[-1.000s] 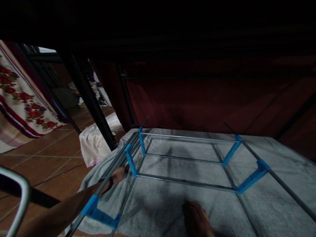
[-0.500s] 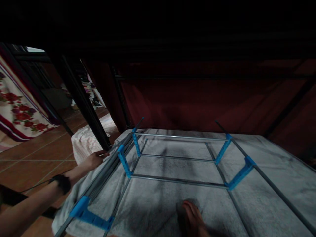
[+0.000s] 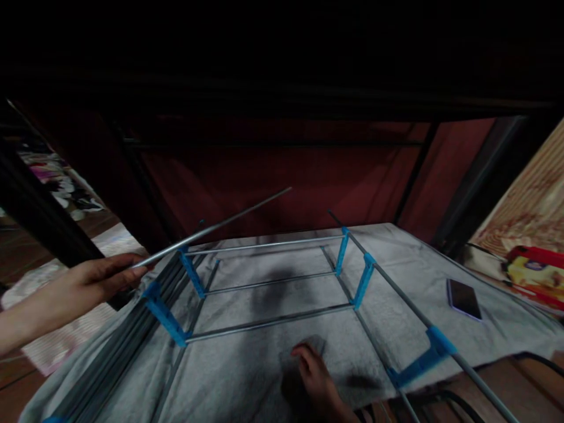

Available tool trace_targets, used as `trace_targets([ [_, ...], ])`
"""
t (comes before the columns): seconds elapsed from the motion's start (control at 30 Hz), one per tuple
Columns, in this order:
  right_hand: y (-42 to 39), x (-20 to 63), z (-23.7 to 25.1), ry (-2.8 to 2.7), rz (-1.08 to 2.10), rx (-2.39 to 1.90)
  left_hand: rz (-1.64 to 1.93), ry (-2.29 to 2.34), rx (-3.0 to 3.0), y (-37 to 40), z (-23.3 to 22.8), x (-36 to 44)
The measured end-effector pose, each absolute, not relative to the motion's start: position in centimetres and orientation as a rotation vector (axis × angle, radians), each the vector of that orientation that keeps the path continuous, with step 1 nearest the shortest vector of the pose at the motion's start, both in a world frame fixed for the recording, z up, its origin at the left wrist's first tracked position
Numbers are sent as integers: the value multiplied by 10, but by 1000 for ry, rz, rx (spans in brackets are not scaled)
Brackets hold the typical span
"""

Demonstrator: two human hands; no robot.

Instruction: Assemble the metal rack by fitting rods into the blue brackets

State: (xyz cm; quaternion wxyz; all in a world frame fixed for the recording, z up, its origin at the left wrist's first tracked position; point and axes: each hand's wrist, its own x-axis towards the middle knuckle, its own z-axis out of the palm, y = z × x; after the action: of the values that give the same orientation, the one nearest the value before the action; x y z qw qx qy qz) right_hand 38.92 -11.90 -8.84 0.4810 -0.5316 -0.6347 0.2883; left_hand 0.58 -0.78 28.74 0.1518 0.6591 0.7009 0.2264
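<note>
My left hand (image 3: 108, 276) grips one end of a thin metal rod (image 3: 229, 220), which slants up and right over the frame. Low in the middle, my right hand (image 3: 315, 376) is above the grey blanket (image 3: 282, 364), fingers loosely bent and apart, with nothing visible in them. Between and ahead of both hands lies a partly joined frame of grey metal tubes (image 3: 273, 322) and blue plastic connectors (image 3: 167, 317). A bundle of loose rods (image 3: 114, 352) lies along the frame's left side, below my left hand. Another blue connector (image 3: 423, 358) sits at the frame's near right.
A phone (image 3: 465, 299) lies on the blanket to the right. Beyond it are a red and yellow packet (image 3: 535, 276) and a patterned cloth. Dark posts (image 3: 39, 205) and a dark red curtain (image 3: 282, 170) enclose the far side. Tiled floor shows at left.
My left hand has lifted a rod from the bundle's side and now holds it over the frame. The view has turned right, bringing the phone and packet in. The right hand's fingers are more bent.
</note>
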Motion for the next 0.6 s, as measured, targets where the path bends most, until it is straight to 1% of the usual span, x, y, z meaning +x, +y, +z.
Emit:
trace_targets([
  [0.13,-113,396,-70,-1399,769,-1282,499,1715,1955,-4,278,34],
  [0.37,-92,414,-31,-1129,871,-1283,220,1905,2239,6,264,56],
  [0.47,-72,419,-17,-919,858,-1217,150,1882,2415,8,261,76],
  [0.6,-34,432,-1,-603,1047,-1105,39,1751,2591,11,245,109],
])
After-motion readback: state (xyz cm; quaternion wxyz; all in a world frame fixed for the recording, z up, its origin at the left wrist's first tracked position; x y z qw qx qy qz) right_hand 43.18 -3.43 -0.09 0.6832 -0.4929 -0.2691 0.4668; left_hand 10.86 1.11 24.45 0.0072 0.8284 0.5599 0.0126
